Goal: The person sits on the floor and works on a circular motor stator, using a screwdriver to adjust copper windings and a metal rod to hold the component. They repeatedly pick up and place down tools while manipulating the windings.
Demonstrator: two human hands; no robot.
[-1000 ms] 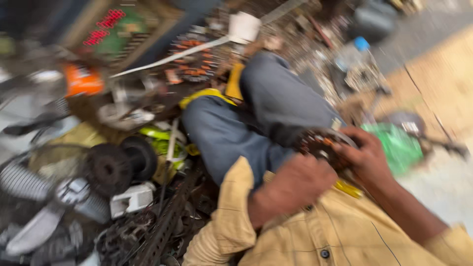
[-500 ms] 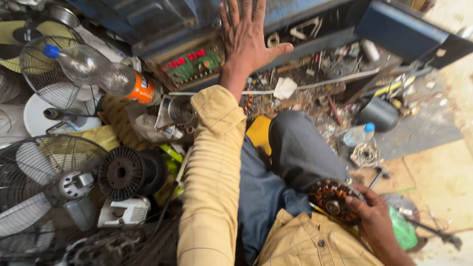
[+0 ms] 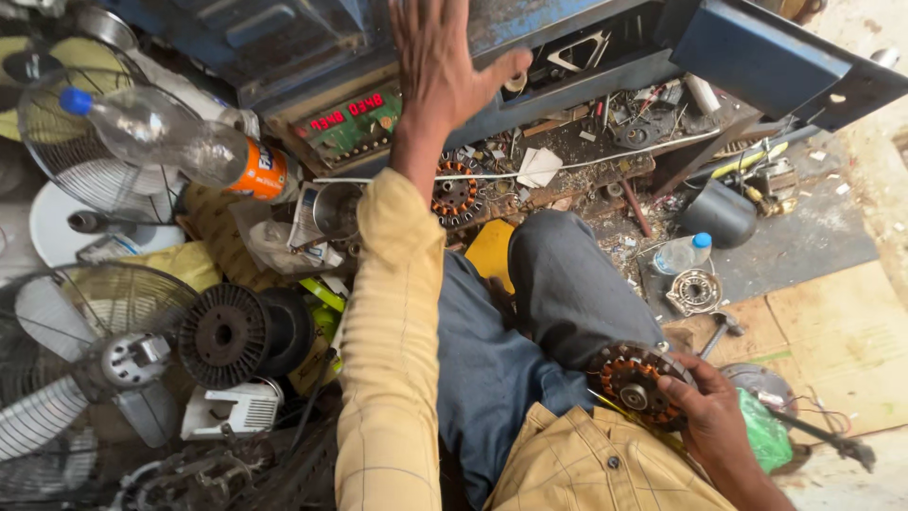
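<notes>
On the person's right knee sits a round motor stator (image 3: 636, 386) with orange-brown copper windings, clamped at its edge by the right hand (image 3: 711, 416) — the grip and position match those of half a second ago. The left hand (image 3: 443, 59) is the item that has moved: a second ago it lay low at the stator beside the right hand, and it now stretches forward, fingers spread apart and holding nothing, palm against or just above the blue machine housing (image 3: 284, 38) near its panel with red digits (image 3: 345, 114). Contact cannot be confirmed from this view. Judgement: work on the stator is paused while the left hand attends to the machine or to something on the cluttered worktop (image 3: 586, 156). A second, similar stator (image 3: 456, 189) lies just beyond the left sleeve. Nearby items — a black wire spool (image 3: 227, 333), a fan guard (image 3: 66, 360), a clear bottle with orange label (image 3: 180, 142).
</notes>
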